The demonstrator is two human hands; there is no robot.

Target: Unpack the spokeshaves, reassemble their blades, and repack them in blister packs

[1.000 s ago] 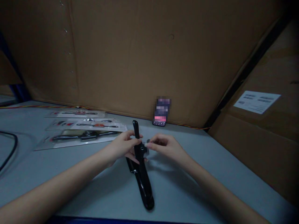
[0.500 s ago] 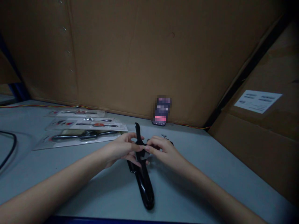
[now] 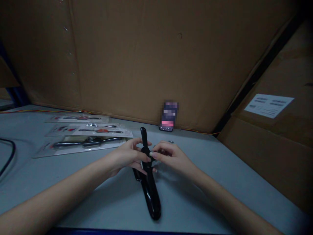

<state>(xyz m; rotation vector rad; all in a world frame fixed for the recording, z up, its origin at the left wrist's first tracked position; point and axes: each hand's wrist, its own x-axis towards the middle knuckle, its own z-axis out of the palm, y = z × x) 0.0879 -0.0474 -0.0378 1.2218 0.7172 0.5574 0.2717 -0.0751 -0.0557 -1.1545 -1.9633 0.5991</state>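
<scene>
My left hand (image 3: 133,156) is closed around the middle of a black spokeshave (image 3: 143,135), which points away from me with one handle up and the other toward me. My right hand (image 3: 167,153) has its thumb and fingers pinched at the tool's middle, from the right side. Whatever is between those fingertips is too small and hidden to name. Below the spokeshave, a thick glossy black handle-shaped piece (image 3: 154,209) lies on the table; the hands partly cover where it meets the tool. A small shiny metal part (image 3: 171,141) shows just behind my right hand.
Several carded spokeshaves in clear packaging (image 3: 85,142) lie at the left. A phone (image 3: 168,117) leans against the cardboard wall (image 3: 122,65) at the back. A black cable (image 3: 12,153) curves at the left edge. A labelled cardboard box (image 3: 264,140) borders the right side.
My left thumb has shifted slightly down on the tool's middle, and my right fingertips have moved a little. The small metal part behind my right hand is now more covered.
</scene>
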